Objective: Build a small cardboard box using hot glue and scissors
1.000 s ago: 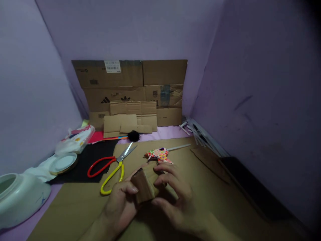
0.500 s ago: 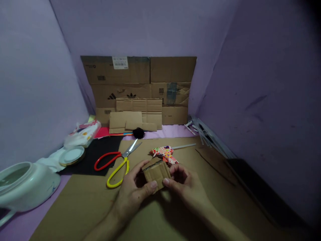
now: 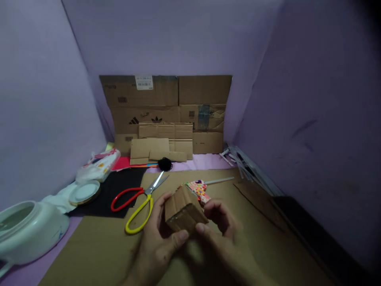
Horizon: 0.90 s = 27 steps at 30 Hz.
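Observation:
A small folded cardboard box [image 3: 183, 204] is tilted up between my hands, with a corrugated edge facing me. My left hand [image 3: 160, 234] grips its left side, thumb along the lower front and fingers behind. At the right corner, my right hand [image 3: 222, 228] holds it lightly between thumb and curled fingers. Just behind the box lies a hot glue gun [image 3: 202, 191] with a flowery pattern, partly hidden by it, with a glue stick [image 3: 220, 180] out of its back. Scissors [image 3: 149, 191] with one red and one yellow handle lie half open beside my left hand.
A brown cardboard sheet [image 3: 98, 246] covers the work surface. To the left are a white ceramic pot [image 3: 44, 230], a round lid [image 3: 85, 192] and black sheet [image 3: 119, 186]. Black yarn [image 3: 164, 163] and cardboard pieces [image 3: 149, 149] stand behind; glue sticks [image 3: 247, 165] lie right.
My hands have turned the cardboard box so that another face and a corrugated edge now point toward me. The whole scene sits slightly lower in view.

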{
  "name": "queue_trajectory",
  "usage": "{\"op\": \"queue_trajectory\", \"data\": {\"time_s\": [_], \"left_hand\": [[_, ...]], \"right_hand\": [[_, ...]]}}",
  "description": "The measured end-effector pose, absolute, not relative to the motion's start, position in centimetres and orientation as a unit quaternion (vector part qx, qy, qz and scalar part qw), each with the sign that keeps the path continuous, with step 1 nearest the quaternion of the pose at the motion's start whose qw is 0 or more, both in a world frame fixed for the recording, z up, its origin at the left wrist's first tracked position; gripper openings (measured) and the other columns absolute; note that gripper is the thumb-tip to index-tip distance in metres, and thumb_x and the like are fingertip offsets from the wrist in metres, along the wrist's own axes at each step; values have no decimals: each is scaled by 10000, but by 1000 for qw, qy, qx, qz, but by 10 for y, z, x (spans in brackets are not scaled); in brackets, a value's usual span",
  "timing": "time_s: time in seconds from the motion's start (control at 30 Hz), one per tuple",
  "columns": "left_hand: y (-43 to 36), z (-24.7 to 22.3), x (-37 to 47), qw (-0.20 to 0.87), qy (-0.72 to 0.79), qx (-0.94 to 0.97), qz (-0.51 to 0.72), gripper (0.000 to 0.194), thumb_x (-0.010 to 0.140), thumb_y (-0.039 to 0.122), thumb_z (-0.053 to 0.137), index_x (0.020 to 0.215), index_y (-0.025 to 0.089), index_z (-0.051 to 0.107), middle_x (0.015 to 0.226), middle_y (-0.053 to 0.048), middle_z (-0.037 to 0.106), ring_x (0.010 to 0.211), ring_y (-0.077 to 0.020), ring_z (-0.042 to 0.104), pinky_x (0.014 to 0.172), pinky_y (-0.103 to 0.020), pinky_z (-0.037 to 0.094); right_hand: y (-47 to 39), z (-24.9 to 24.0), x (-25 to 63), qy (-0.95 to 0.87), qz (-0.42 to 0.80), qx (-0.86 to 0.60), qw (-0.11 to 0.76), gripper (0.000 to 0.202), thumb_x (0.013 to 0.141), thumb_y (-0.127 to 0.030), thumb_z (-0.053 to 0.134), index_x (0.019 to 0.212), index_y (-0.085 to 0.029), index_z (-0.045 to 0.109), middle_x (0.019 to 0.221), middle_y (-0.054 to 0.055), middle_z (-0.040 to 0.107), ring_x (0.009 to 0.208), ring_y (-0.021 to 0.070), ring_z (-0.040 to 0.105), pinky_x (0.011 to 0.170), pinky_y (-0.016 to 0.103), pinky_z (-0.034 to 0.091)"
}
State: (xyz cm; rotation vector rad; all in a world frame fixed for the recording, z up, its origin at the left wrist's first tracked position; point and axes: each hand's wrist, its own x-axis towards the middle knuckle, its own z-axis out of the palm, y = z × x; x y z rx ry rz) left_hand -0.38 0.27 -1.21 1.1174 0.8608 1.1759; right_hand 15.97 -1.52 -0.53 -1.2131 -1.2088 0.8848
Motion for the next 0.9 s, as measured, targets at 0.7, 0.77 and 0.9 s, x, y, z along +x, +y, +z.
{"op": "queue_trajectory", "data": {"time_s": [0.7,0.77,0.9], "left_hand": [[8,-7,1,718,335,446,416,579,701,443,757,1170,142,598,1145,-142,669,1117,-348,579,960,-432,444],[12,-11,-2,703,323,492,399,623,692,488,748,1177,126,598,1185,-159,649,1161,-361,547,971,-434,440],[19,-13,-16,650,330,567,384,873,615,534,784,1330,154,457,1380,-166,499,1255,-357,470,1013,-421,417]], "right_hand": [[-11,-12,170,-749,173,-407,493,839,649,-272,818,1355,-316,367,1341,100,486,1241,319,452,1047,476,371],[-11,-8,171,-746,198,-403,491,718,701,-143,730,1311,-301,388,1301,90,510,1217,288,481,1040,449,389],[-11,-2,177,-775,232,-365,461,701,663,-21,646,1279,-274,425,1285,99,496,1228,278,470,1050,450,383]]}}
